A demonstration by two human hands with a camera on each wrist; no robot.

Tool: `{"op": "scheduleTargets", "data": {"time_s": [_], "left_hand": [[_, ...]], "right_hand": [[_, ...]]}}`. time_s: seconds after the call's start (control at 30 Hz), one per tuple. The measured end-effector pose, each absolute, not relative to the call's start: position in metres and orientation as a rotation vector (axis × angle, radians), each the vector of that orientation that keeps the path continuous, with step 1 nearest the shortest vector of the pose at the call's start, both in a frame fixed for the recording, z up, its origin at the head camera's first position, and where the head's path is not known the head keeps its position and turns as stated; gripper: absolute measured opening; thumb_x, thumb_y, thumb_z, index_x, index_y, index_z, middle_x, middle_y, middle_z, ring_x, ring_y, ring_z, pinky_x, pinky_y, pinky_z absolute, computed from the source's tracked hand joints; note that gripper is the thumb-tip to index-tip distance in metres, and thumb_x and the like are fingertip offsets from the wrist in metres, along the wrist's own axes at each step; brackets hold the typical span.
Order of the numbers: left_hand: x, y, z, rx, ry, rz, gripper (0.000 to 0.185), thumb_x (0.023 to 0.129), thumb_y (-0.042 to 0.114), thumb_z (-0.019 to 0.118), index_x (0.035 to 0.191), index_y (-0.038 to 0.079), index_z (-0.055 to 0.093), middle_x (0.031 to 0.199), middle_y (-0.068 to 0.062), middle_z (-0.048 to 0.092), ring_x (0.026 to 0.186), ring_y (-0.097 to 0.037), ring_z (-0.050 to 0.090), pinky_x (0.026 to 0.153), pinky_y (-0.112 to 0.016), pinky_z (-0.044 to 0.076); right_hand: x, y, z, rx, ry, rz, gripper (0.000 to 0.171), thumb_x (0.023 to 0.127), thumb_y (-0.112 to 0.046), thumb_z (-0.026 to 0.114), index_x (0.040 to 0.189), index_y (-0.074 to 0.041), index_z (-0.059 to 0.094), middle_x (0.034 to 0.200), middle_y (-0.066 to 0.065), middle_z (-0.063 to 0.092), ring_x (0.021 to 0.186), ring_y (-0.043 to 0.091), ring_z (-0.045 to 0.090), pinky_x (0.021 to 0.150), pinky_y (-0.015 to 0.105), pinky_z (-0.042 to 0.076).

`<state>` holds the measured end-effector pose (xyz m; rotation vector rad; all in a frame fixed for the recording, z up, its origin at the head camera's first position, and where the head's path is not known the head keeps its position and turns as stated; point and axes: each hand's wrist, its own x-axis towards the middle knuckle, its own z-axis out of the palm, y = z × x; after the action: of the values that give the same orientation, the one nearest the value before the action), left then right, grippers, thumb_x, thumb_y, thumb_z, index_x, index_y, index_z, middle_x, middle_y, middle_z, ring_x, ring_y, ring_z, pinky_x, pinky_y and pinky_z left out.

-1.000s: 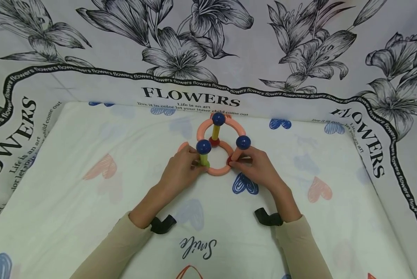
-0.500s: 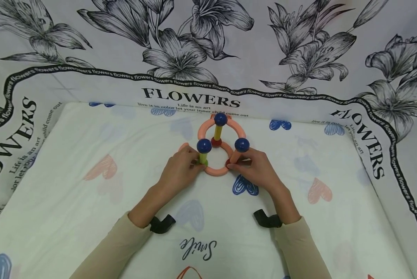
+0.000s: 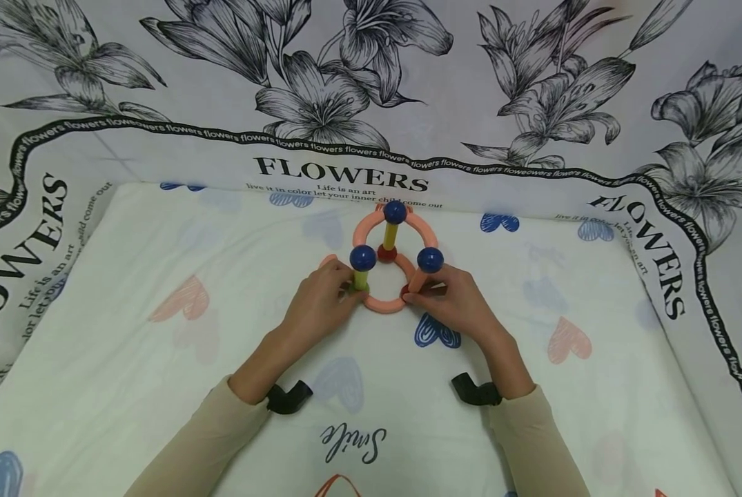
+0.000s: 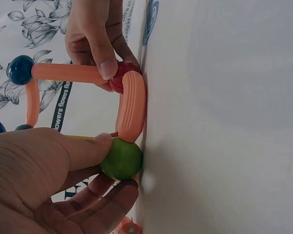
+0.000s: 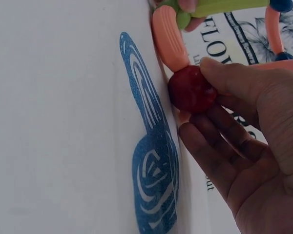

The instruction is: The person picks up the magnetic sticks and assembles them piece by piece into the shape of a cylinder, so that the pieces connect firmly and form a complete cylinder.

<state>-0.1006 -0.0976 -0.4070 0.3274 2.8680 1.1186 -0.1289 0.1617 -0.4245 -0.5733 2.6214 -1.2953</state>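
A magnetic stick-and-ball frame stands on the white sheet in the head view, its base a ring of curved orange sticks. Upright sticks, one of them yellow, carry blue balls: a left one, a right one and a rear one. Curved orange sticks also join the tops at the back. My left hand pinches the green ball at the base between thumb and fingers. With thumb and fingertips, my right hand holds the red ball opposite. Another red ball sits at the rear base.
Part of an orange piece shows behind the left hand. Printed white cloth with black flowers rises behind the heart-patterned sheet. Black fittings, a left one and a right one, stick out at the wrists.
The frame has turned slightly clockwise: its rear ball has shifted right, the right ball nearer and the left ball a little farther away. Both hands keep their hold on the base balls.
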Motion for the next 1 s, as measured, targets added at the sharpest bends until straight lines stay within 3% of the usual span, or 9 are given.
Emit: {"op": "scheduleTargets", "data": {"time_s": [0.4, 0.67, 1.0], "left_hand": [[-0.1058, -0.1038, -0.4059, 0.322, 2.834, 1.232, 0.021, 0.092, 0.011, 0.082, 0.112, 0.003, 0.077, 0.111, -0.014, 0.078, 0.106, -0.029, 0.079, 0.093, -0.047, 0.063], [-0.107, -0.1065, -0.4095, 0.335, 2.821, 1.267, 0.019, 0.092, 0.009, 0.081, 0.11, 0.003, 0.077, 0.106, -0.012, 0.074, 0.106, -0.029, 0.079, 0.093, -0.046, 0.063], [-0.1078, -0.104, -0.4088, 0.265, 2.835, 1.19, 0.022, 0.095, 0.014, 0.079, 0.113, 0.002, 0.075, 0.114, -0.014, 0.074, 0.108, -0.03, 0.077, 0.094, -0.048, 0.062]], "right_hand": [[-0.1285, 0.1639, -0.4202, -0.659, 2.573, -1.222, 0.023, 0.092, -0.02, 0.084, 0.112, -0.017, 0.075, 0.115, 0.002, 0.08, 0.108, 0.022, 0.076, 0.098, 0.045, 0.062], [-0.1271, 0.1615, -0.4204, -0.651, 2.548, -1.208, 0.022, 0.092, -0.022, 0.085, 0.112, -0.019, 0.078, 0.108, -0.001, 0.081, 0.107, 0.018, 0.076, 0.1, 0.045, 0.061], [-0.1264, 0.162, -0.4205, -0.688, 2.547, -1.21, 0.022, 0.092, -0.019, 0.084, 0.112, -0.017, 0.077, 0.108, -0.001, 0.081, 0.103, 0.017, 0.077, 0.098, 0.043, 0.063]]}}
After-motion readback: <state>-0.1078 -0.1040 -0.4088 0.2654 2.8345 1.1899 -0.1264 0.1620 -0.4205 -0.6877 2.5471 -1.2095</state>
